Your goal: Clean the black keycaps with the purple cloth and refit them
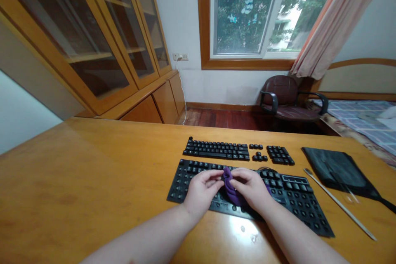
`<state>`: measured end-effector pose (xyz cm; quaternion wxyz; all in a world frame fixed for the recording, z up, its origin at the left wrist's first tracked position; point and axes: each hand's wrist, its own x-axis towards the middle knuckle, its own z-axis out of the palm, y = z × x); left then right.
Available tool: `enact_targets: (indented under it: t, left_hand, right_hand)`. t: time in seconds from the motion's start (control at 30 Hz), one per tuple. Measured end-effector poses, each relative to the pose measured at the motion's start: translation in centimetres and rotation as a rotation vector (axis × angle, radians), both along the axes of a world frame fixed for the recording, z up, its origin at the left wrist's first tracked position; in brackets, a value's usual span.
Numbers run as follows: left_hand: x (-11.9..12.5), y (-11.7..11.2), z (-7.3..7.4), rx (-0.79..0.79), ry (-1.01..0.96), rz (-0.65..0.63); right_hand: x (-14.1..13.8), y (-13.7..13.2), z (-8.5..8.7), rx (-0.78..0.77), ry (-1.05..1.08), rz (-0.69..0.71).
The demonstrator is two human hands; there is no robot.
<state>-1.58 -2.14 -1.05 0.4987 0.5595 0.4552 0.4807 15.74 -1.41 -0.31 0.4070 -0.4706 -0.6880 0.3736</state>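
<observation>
Over the middle of a black keyboard (297,204), whose keycaps are mostly off, I see both my hands close together. My left hand (204,187) is closed, its fingertips pinched at the edge of a purple cloth (232,193). My right hand (252,187) grips the same cloth, with thumb and fingers pressed on its bunched upper part. Some of the cloth hangs below the fingers, and a bit shows beyond the right hand. Whether a small keycap is inside the cloth I cannot tell. Loose black keycaps (216,149) lie in keyboard order behind the keyboard.
A long thin stick (340,204) lies right of the keyboard, beside a black pouch (340,169) with a thin wire tool on it. The wooden table (93,181) carries all of this. Beyond its far edge stand a brown armchair (281,95) and a glass-fronted cabinet (123,70).
</observation>
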Motion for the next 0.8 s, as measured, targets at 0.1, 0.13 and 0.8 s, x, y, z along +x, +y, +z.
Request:
enact_targets:
  t: [0.1,0.13,0.8]
  left_hand:
    - [-0.29,-0.22,-0.03,0.149,0.141,0.002]
    - [-0.40,-0.33,0.01,0.214,0.216,-0.005]
    - [-0.54,-0.54,0.59,0.393,0.479,-0.035]
  right_hand:
    - [-0.15,-0.12,-0.26,-0.031,0.021,0.010]
    - [-0.23,-0.18,-0.31,-0.056,0.028,0.017]
    - [0.04,-0.09,0.08,-0.169,0.055,-0.004]
